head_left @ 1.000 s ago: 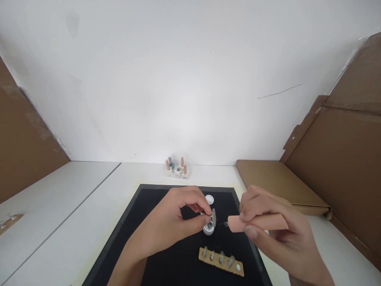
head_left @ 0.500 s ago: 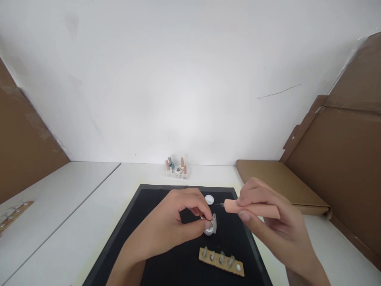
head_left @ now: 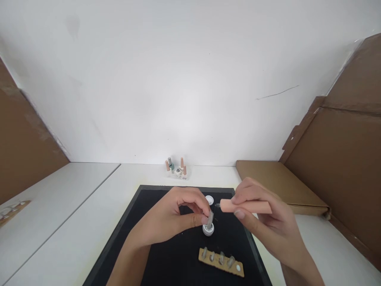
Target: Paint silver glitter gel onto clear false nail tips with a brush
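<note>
At the near side, a light wooden strip [head_left: 218, 265] lies slightly slanted on the black mat [head_left: 175, 254]; it carries four small greyish, see-through pieces and one white spot at its right end. Above and to the left of the strip is the left hand [head_left: 169, 216]. Its thumb and index finger are pinching a thin clear piece [head_left: 210, 219], which stands almost upright over a small round white jar [head_left: 208, 230]; whether its lower end touches the jar, I cannot tell. The right hand [head_left: 275, 228] grasps a pink handle [head_left: 254, 207] between its fingers, level, with the narrow greyish tip [head_left: 218, 205] turned to the left, near the clear piece. A white lid [head_left: 210, 200] lies behind the jar.

The mat has a dark grey border and rests on a white counter [head_left: 74, 222], which a thin seam crosses on the left. Beyond this seam lies another wooden strip [head_left: 14, 214]. Behind the mat, a clear holder [head_left: 178, 177] with little pink-capped and grey-capped bottles stands near the white wall [head_left: 190, 79]. A flat cardboard box [head_left: 262, 178] lies at the right; brown cardboard encloses both sides. The wall bears smudges and one dark scratch [head_left: 278, 94].
</note>
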`<action>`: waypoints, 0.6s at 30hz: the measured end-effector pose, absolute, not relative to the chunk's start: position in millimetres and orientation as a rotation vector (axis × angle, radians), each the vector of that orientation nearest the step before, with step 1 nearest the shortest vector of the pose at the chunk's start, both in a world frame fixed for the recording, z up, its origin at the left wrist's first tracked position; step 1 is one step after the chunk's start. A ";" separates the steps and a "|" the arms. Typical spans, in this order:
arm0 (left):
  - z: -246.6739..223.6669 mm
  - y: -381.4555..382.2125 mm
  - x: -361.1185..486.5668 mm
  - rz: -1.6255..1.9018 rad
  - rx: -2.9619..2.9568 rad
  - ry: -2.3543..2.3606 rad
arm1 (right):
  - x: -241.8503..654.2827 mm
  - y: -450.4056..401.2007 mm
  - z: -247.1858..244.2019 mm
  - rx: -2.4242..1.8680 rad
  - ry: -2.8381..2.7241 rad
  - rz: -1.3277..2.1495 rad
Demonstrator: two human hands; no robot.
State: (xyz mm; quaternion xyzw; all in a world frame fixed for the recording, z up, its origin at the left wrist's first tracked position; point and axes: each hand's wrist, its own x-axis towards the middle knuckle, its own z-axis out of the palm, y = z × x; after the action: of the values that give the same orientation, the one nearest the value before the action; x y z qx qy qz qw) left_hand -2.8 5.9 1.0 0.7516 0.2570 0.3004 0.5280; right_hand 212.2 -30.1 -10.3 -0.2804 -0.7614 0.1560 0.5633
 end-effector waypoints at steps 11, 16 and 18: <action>-3.3 11.4 -3.6 0.730 1.718 0.647 | 209.1 -32.8 -7.7 -0.563 -1.811 0.448; -3.2 10.5 -2.2 0.717 1.721 0.627 | 208.8 -30.6 -6.8 -0.663 -1.781 0.387; -5.0 10.3 -3.1 0.717 1.725 0.621 | 209.2 -30.0 -9.1 -0.701 -1.745 0.345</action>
State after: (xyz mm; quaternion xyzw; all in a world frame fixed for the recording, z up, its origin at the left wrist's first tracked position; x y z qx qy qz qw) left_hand -3.1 10.3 -5.0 0.7298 0.2629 0.3032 0.5535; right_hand 209.2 -30.0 -9.1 -0.2994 -0.7454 0.1473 0.5771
